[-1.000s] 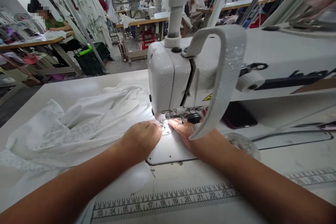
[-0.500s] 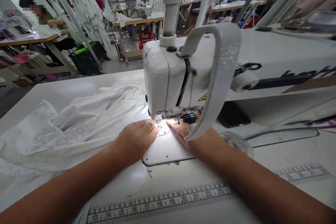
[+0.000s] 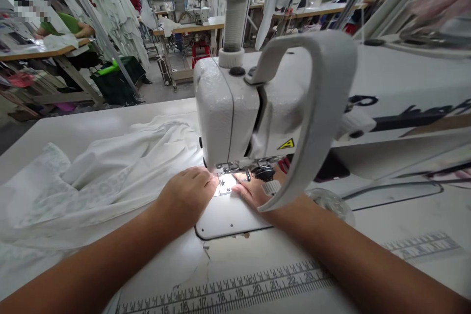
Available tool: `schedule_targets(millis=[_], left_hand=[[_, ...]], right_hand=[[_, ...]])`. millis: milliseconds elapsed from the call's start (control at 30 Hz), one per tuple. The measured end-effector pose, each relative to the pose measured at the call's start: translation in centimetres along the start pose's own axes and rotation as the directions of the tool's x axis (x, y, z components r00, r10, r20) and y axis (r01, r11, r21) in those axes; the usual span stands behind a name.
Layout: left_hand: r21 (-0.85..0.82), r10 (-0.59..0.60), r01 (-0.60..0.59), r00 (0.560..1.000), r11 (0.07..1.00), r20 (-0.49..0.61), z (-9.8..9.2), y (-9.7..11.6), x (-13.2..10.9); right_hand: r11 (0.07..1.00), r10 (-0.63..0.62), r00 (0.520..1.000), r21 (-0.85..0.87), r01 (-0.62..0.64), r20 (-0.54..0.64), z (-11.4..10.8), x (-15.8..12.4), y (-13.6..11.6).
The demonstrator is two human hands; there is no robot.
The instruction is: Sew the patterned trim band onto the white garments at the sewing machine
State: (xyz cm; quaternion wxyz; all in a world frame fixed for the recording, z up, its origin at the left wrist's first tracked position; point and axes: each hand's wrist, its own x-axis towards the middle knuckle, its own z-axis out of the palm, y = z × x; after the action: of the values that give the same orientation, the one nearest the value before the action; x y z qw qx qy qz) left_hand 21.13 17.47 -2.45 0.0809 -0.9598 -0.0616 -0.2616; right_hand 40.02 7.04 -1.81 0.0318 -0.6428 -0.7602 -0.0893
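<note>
My left hand [image 3: 187, 194] lies just left of the needle area of a white sewing machine [image 3: 217, 113], its fingers pressed together on the edge of a white fabric [image 3: 121, 162] with a lacy patterned part. My right hand [image 3: 253, 192] is at the right of the needle, partly behind the machine's curved guard [image 3: 320, 122]. Its thumb and forefinger are drawn together near the lit needle plate [image 3: 231, 218]; whatever they grip is too small or hidden to make out. The fabric spreads leftward in loose folds.
A printed ruler strip [image 3: 228, 289] runs along the table's front. Right of my wrist sits a clear round object [image 3: 331, 203], with a dark phone-like item [image 3: 333, 167] under the machine arm. Behind, a person in green [image 3: 66, 24] sits at another table, near hanging white garments [image 3: 110, 5].
The view has shifted slightly, so the machine's head appears a little further left. My right thumb now shows more plainly beside the needle plate. Both hands stay close to the needle.
</note>
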Motion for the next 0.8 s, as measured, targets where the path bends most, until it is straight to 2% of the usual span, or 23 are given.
schedule_targets(millis=[133,333,433,633,800], left_hand=[[0.014,-0.019,0.019,0.999,1.0,0.045,0.2,-0.1,0.0],[0.014,0.017,-0.017,1.0,1.0,0.013,0.0,-0.4,0.2],[0.006,0.019,-0.019,0.999,1.0,0.032,0.0,-0.4,0.1],[-0.003,-0.021,0.021,0.993,1.0,0.118,0.0,-0.4,-0.2],[-0.023,-0.06,0.068,0.96,0.997,0.274,-2.0,-0.5,-0.6]], right_hand=[[1.0,0.016,1.0,0.026,-0.017,0.017,0.3,0.2,0.1],[0.999,-0.009,1.0,0.053,0.01,-0.006,0.8,-0.1,0.2],[0.997,0.01,1.0,0.072,-0.008,-0.019,0.6,-0.2,0.1],[0.994,0.059,0.998,0.093,-0.057,-0.019,-0.4,0.0,-0.2],[0.99,0.068,0.998,0.121,-0.067,-0.01,-1.4,-1.4,-1.1]])
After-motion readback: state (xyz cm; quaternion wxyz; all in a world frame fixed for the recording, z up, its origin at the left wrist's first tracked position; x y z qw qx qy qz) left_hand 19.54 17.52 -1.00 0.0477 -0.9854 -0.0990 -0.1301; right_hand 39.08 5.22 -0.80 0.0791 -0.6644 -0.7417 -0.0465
